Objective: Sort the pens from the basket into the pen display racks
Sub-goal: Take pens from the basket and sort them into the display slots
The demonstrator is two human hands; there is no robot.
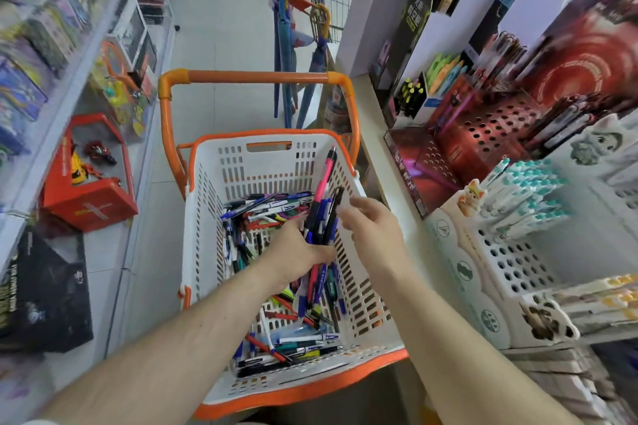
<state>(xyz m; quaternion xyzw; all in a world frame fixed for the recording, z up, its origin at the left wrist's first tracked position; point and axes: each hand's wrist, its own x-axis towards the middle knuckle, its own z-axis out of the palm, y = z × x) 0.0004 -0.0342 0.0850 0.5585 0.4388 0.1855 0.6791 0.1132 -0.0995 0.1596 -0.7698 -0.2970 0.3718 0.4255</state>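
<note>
Pens gathered, racks waiting on the right

Left hand [299, 249] gripped a bundle of pens [322, 208] above the basket [210, 207], fingers curled round it, long axis near upright with the pink pen's tip leaning up and away. Right hand [371, 222] reached for the bundle, fingers loosely spread and holding nothing. Step in hand looked like picking one pen out; next move would call for a pinch on one barrel, then a carry to the white rack [514, 262].
</note>
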